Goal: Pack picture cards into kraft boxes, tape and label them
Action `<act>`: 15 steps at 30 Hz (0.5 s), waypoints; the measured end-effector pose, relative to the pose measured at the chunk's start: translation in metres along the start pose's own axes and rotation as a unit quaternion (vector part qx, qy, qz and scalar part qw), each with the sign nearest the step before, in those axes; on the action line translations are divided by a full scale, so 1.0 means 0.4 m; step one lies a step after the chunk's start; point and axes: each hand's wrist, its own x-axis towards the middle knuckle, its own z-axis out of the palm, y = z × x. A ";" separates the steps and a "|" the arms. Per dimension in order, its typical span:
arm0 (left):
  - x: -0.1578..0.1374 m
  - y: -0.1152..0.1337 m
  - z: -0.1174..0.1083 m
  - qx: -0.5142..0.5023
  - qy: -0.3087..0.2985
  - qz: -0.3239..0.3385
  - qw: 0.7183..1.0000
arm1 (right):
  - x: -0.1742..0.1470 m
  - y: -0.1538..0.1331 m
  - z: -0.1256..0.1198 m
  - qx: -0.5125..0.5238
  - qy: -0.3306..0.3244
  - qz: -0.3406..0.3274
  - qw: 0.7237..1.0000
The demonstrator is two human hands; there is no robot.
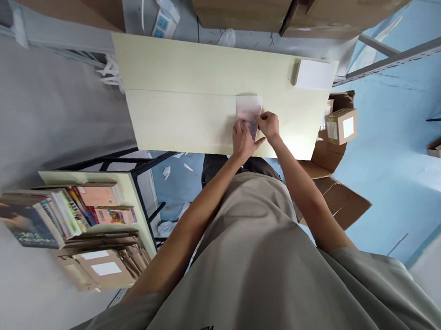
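Note:
On the pale yellow tabletop (188,115) lies a small flat rectangular packet (248,107) with a whitish, partly see-through cover and faint pink and grey print. My left hand (244,140) presses on its lower part, fingers spread and thumb stretched toward the lower right corner. At the packet's right edge, my right hand (268,125) is closed in a pinch on what looks like the edge of the cover. The pinched spot is partly hidden by the fingers. Whether the packet is a book or a box, I cannot tell.
A white box (314,74) sits at the table's far right corner. Cardboard boxes (245,6) and a power strip (165,21) are behind the table. Books (66,212) and folded cardboard (103,264) fill a lower left shelf. Open cartons (331,154) stand to the right.

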 end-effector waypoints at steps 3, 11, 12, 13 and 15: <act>-0.011 -0.004 0.016 -0.027 -0.006 0.003 1.000 | -0.013 -0.024 -0.026 -0.070 -0.016 -0.065 0.995; -0.002 -0.086 -0.052 -0.193 -0.011 -0.027 0.981 | 0.067 -0.189 -0.090 -0.306 -0.226 -0.382 0.842; -0.011 -0.091 -0.063 -0.217 -0.010 -0.040 0.975 | 0.093 -0.210 -0.088 -0.319 -0.236 -0.371 0.839; -0.023 -0.096 -0.073 -0.234 -0.005 -0.057 0.970 | 0.120 -0.228 -0.084 -0.329 -0.238 -0.359 0.840; -0.052 -0.108 -0.087 -0.250 0.015 -0.096 0.963 | 0.166 -0.262 -0.074 -0.337 -0.235 -0.343 0.845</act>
